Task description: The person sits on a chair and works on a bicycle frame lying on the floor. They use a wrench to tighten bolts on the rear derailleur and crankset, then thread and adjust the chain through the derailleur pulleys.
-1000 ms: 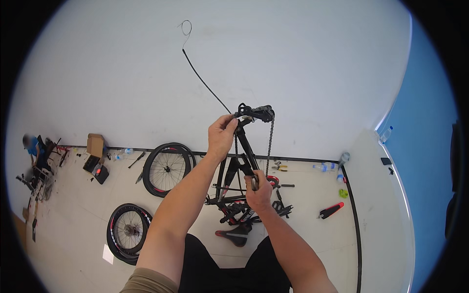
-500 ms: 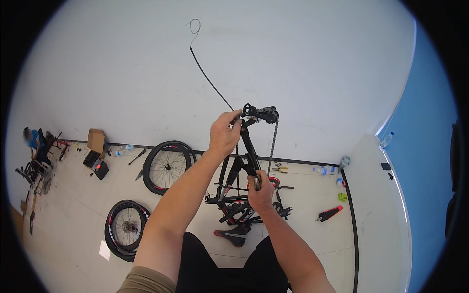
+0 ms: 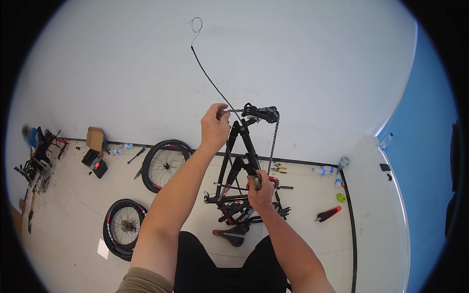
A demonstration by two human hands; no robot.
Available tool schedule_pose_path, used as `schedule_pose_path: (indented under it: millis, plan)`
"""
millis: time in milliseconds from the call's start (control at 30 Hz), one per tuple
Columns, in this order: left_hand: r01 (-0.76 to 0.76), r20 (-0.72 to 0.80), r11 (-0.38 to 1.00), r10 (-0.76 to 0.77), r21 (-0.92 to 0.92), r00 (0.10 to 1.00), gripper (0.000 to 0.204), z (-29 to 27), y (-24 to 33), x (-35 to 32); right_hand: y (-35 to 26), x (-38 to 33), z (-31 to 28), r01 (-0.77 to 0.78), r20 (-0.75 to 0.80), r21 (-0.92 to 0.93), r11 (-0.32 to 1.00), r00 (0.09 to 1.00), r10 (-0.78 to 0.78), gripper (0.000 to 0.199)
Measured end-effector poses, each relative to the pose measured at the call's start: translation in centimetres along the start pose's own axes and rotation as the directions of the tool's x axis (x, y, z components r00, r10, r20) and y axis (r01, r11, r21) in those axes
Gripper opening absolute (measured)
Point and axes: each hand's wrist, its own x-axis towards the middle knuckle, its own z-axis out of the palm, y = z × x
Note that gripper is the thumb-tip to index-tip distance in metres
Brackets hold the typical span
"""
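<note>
In front of me a black bicycle frame (image 3: 250, 149) stands with its rear end raised toward the wall. My left hand (image 3: 215, 127) is left of that end, thumb and fingers pinching the free end of the bicycle chain (image 3: 236, 111). From there the chain passes through the rear derailleur (image 3: 266, 114) and hangs down on the right. My right hand (image 3: 261, 194) is closed round a frame tube lower down; a shiny metal rounded part shows at its thumb. A black cable housing (image 3: 210, 78) with a looped bare wire rises up the wall behind.
Two wheels (image 3: 166, 167) lie on the floor at left, beside an open cardboard box (image 3: 95, 138). Below the frame is a saddle (image 3: 233, 235). Pliers (image 3: 279, 169), plastic bottles (image 3: 322, 170) and a red-black fender (image 3: 328, 214) lie at right. Another person (image 3: 35, 139) is far left.
My left hand has moved left, away from the frame end, drawing a length of chain out of the derailleur into view. The right hand keeps its place on the frame.
</note>
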Motion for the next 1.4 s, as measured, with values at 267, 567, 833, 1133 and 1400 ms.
schedule_pose_path:
  millis: [267, 567, 833, 1133, 1400]
  plan:
    - [-0.075, 0.021, 0.99, 0.073, 0.116, 0.997, 0.033, -1.8, -2.3, -1.6, -0.1, 0.0, 0.3, -0.005, 0.01, -0.005, 1.0, 1.0, 0.005, 0.02]
    - [0.003, -0.011, 0.998, -0.003, 0.055, 1.0, 0.035, -3.3, -2.9, -2.9, -0.9, 0.2, -0.3, 0.0, 0.009, -0.022, 1.0, 1.0, 0.001, 0.019]
    - [0.237, 0.288, 0.971, -0.236, 0.032, 0.928, 0.048, -1.8, -1.9, -2.6, -1.0, 0.2, -0.3, 0.008, -0.011, -0.055, 0.998, 1.0, -0.009, 0.022]
    - [0.147, 0.178, 0.984, -0.127, -0.102, 0.976, 0.043, 2.2, 0.6, -1.2, -1.2, 0.0, -0.3, -0.01, 0.006, -0.052, 0.999, 1.0, 0.01, 0.021]
    - [0.116, 0.037, 0.985, -0.112, -0.129, 0.993, 0.04, 1.4, 1.0, -1.4, -1.4, 0.0, -0.2, -0.012, 0.007, -0.019, 1.0, 1.0, 0.012, 0.019]
